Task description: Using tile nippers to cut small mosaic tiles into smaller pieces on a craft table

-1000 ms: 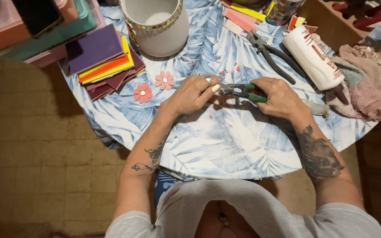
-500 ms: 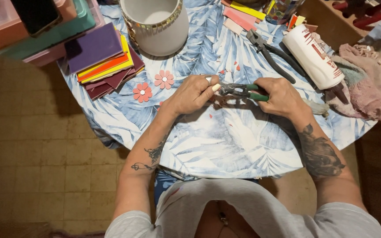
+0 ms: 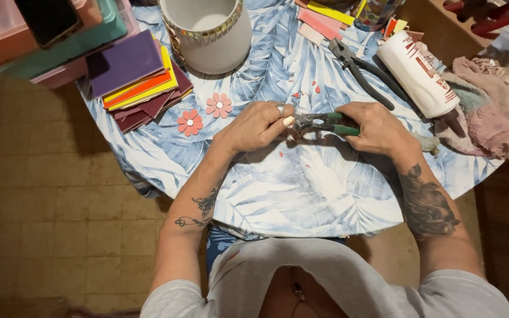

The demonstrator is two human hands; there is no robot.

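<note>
1. Nearest the camera, the person's two forearms reach out over the edge of a round table (image 3: 301, 200) covered with a blue-and-white leaf-print cloth.
2. The right hand (image 3: 378, 128) is closed around the green handles of a pair of nippers (image 3: 322, 122), which lie level just above the cloth with the metal head pointing toward the other hand.
3. The left hand (image 3: 257, 125) is curled, fingertips pinched together right at the head of the nippers; what it pinches there is too small to tell.
4. Small reddish chips lie scattered on the cloth around the hands.
5. Just beyond the left hand, two pink flower shapes (image 3: 204, 113) lie flat, side by side.
6. Farther left, a stack of coloured tiles (image 3: 136, 79) sits with a purple one on top, beside pink and green boxes at the table's edge.
7. Beyond the right hand lie black-handled pliers (image 3: 363, 69), a white bottle (image 3: 416, 73) on its side, and a crumpled pink cloth (image 3: 490, 106).
8. At the far side stands a white cylindrical pot (image 3: 210, 29) with a mosaic rim.
</note>
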